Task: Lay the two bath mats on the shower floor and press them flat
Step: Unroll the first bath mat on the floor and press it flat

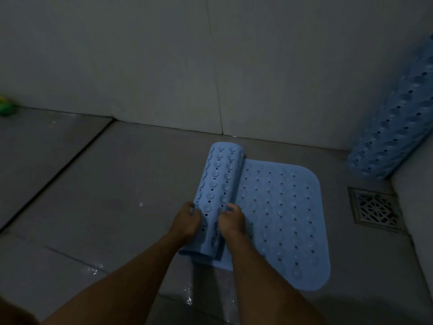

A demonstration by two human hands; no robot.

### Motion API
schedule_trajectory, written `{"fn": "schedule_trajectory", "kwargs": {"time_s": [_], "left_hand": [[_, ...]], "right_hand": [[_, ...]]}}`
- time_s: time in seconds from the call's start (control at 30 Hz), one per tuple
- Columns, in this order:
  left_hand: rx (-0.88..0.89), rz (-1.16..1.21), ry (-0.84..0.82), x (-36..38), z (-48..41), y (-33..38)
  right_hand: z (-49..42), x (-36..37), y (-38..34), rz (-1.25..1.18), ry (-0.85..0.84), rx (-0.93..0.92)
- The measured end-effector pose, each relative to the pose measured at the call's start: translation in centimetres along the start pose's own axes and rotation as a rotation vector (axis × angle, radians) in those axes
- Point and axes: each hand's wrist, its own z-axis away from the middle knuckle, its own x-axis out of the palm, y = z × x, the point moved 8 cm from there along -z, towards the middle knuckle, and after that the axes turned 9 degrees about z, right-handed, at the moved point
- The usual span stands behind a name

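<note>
A light blue bath mat [281, 214] with holes lies partly unrolled on the grey tiled shower floor [112, 198]. Its right part is flat; its left part is still a roll [219, 181] with suction cups facing out. My left hand [187, 222] grips the roll's left side near its front end. My right hand [232, 219] grips the roll's right side, fingers curled over it. A second blue mat [393, 123], rolled up, leans against the wall at the far right.
A metal floor drain [375, 208] sits right of the flat mat. Tiled walls close the back and right. A green and yellow object [7, 106] lies at the far left edge. Wet patches shine on the floor near me.
</note>
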Motion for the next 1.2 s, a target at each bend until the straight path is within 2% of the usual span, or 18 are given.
{"fn": "schedule_trajectory", "kwargs": {"time_s": [0.07, 0.17, 0.3, 0.47, 0.6, 0.7, 0.93, 1.07, 1.2], "left_hand": [[0.040, -0.020, -0.026, -0.3, 0.1, -0.2], [0.122, -0.020, -0.030, -1.6, 0.1, -1.0], [0.199, -0.029, -0.023, -3.4, -0.7, -1.2], [0.086, 0.022, -0.055, -4.8, -3.3, -1.3], [-0.016, 0.132, -0.063, -5.3, -5.8, -1.5], [-0.012, 0.229, -0.090, -4.8, -7.2, -1.8], [0.073, 0.152, -0.129, -6.1, -10.8, -2.4], [0.082, 0.048, -0.066, -8.6, -10.4, -2.3], [0.035, 0.028, -0.099, -10.0, -10.6, -4.3]], "right_hand": [[0.1, 0.2, 0.1, 0.007, 0.064, 0.026], [0.3, 0.9, 0.5, 0.225, 0.093, 0.028], [0.4, 3.5, 0.2, 0.044, -0.053, 0.022], [0.7, 4.6, -1.7, -0.044, -0.028, -0.114], [1.0, 6.3, -2.9, 0.106, -0.062, -0.221], [1.0, 5.4, -3.1, 0.243, 0.033, -0.256], [-0.2, 8.2, -2.3, 0.066, -0.148, -0.179], [0.3, 9.4, -3.2, 0.163, -0.125, -0.262], [1.0, 11.3, -3.4, 0.288, -0.159, -0.300]]}}
